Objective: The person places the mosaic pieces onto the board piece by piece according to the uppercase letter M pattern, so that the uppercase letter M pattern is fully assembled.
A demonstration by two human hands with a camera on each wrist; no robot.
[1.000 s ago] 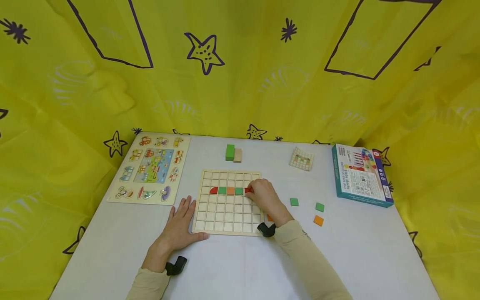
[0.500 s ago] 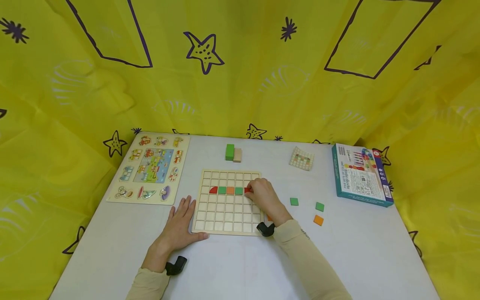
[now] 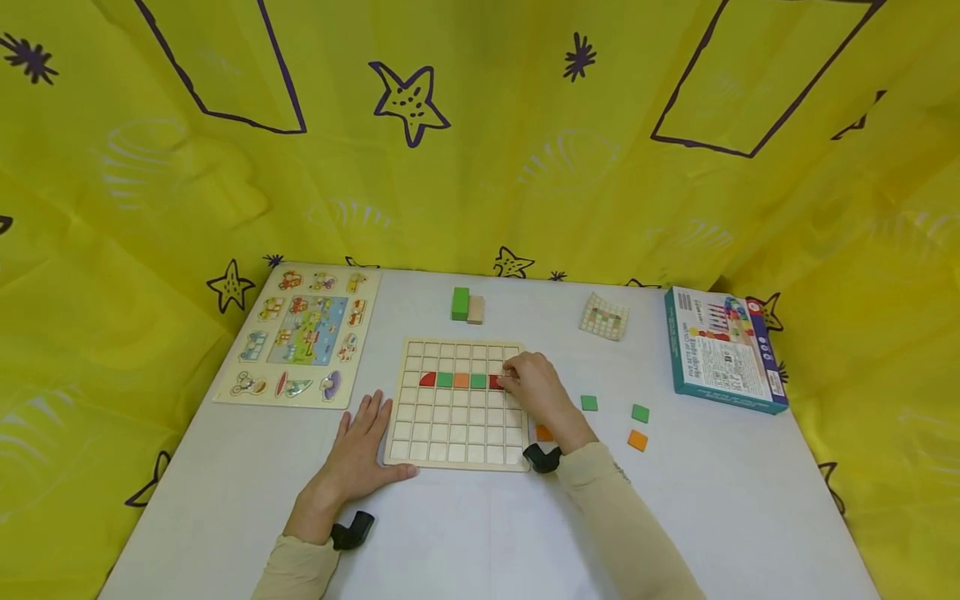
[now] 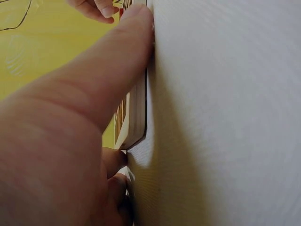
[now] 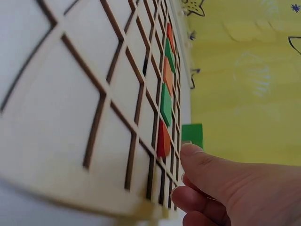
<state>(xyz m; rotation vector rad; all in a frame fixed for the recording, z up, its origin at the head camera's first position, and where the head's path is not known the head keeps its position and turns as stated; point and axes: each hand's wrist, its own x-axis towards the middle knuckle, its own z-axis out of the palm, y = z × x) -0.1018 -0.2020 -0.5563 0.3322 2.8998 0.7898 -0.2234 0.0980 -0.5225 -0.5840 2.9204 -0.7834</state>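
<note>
A wooden grid board [image 3: 456, 452] lies on the white table, with a row of tiles across its upper part. From left to right these are a red quarter-round tile [image 3: 427, 380], a green tile [image 3: 445, 380], an orange tile [image 3: 461, 381], a second green tile [image 3: 478, 381] and a red rounded tile [image 3: 496, 382]. My right hand [image 3: 538, 390] is beside that last red tile, thumb and fingers bent and slightly apart; in the right wrist view the red tile [image 5: 163, 140] sits clear of them. My left hand [image 3: 358, 454] lies spread at the board's lower left corner, its thumb along the near edge.
Loose green tiles [image 3: 588, 403] and orange tiles [image 3: 637, 440] lie right of the board. Behind it stand a green block [image 3: 460, 304] and a plain wooden block [image 3: 476, 310]. A pattern card [image 3: 604, 317], a boxed set [image 3: 726, 350] and a picture puzzle board [image 3: 225, 390] lie around.
My right hand has shifted slightly right, away from the red tile at the row's right end, and more of that tile shows. The left hand has stayed in place.
</note>
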